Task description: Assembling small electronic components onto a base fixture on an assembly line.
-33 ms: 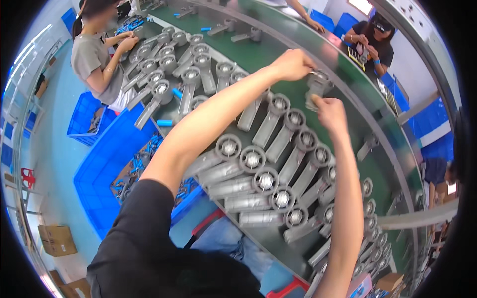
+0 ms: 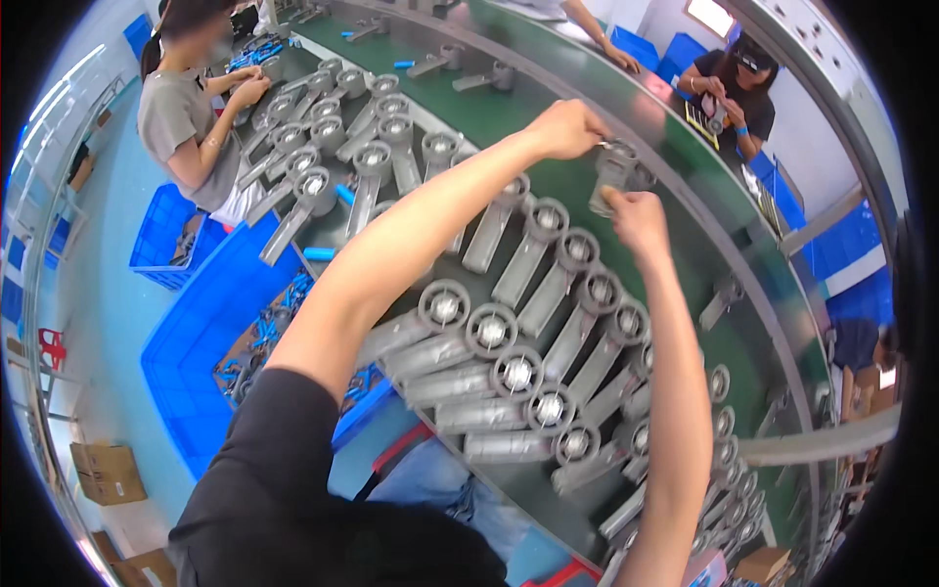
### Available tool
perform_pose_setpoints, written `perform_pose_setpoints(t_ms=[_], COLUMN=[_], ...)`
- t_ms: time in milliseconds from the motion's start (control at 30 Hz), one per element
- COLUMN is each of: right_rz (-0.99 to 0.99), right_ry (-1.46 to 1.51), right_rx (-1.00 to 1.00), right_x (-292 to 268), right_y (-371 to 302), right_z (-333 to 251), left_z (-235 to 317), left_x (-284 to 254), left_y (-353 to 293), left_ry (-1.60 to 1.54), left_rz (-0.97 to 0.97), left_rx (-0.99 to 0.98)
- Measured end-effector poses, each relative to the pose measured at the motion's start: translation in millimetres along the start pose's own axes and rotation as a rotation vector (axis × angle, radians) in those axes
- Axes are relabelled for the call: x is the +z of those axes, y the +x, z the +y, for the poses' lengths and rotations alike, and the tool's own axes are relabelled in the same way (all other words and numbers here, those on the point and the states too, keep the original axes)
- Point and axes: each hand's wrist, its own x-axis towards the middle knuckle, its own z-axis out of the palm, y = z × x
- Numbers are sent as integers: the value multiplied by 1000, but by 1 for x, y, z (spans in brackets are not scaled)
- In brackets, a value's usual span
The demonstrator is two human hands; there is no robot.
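Note:
Over the green conveyor belt [image 2: 675, 240], both hands are at one grey handheld fan housing [image 2: 614, 168], with a round head and a short handle. My left hand [image 2: 567, 129] is closed, its fingertips pinched at the edge of the round head. My right hand [image 2: 641, 220] grips the handle's lower end between thumb and fingers. Below my arms, several like housings lie in slanted rows, such as this near one [image 2: 516, 372], with shiny centres in their rings. More housings [image 2: 372, 161] lie beyond my left forearm.
A large blue bin [image 2: 186, 362] with blue and grey small parts stands at my left. Small blue cylinders [image 2: 319, 253] lie at the table edge. A co-worker [image 2: 191, 127] works at the far left, another [image 2: 738, 88] across the belt. A metal rail [image 2: 822, 435] crosses at right.
The whole scene sits slightly further left in the picture. Both hands keep their hold on the same housing, with hardly any other movement.

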Motion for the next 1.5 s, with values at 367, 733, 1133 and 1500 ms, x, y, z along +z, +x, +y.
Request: perform_pose_setpoints(t_ms=[367, 733, 1133, 1500], right_rz=[21, -10, 313, 344], right_ry=[-328, -401, -769, -795], right_rx=[-63, 250, 315, 407], right_x=[129, 57, -152, -193], right_y=[112, 84, -75, -125], right_z=[2, 1, 100, 229], left_z=[-197, -285, 58, 218], left_x=[-75, -117, -93, 20], left_y=[68, 68, -143, -377], left_ry=[770, 1086, 653, 229], left_rz=[152, 99, 282, -102], left_rx=[-267, -272, 176, 491])
